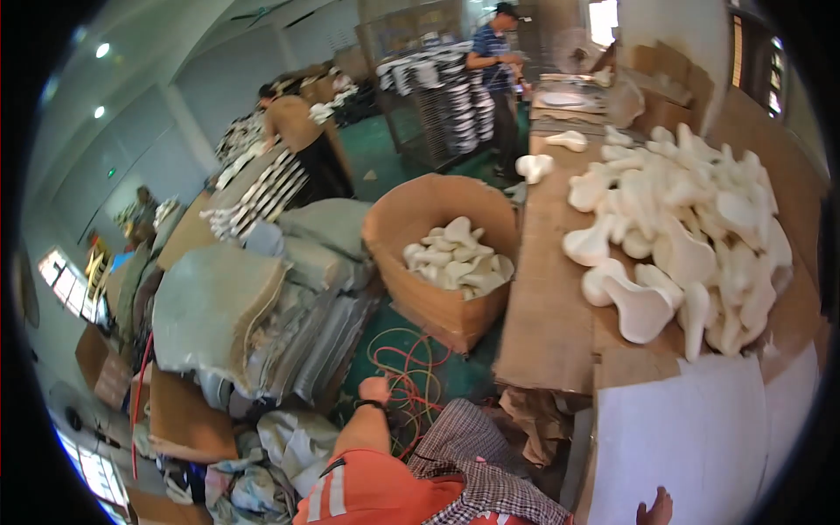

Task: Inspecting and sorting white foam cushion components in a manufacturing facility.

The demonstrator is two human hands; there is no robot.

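My left hand (374, 390), with a dark band at its wrist, hangs above the green floor beside coiled red and yellow hoses (407, 376). Its fingers are turned from sight, and nothing shows in it. At the bottom right my right hand (654, 509) is over a white sheet (678, 429) on the table, thumb and fingers apart, holding nothing. Beyond that sheet rises a big heap of cream-white pieces (687, 241), broad at one end and narrow at the other, like bicycle saddle pads. More such pieces (459, 255) lie in a cardboard bin (486, 319) left of the table.
The table's near part is covered with brown cardboard (551, 324). Stacked grey-green sacks (219, 306) stand on the left, above an open carton (188, 416). Farther off, one person (302, 131) bends over stacked parts and another (497, 70) stands by a loaded rack (437, 105).
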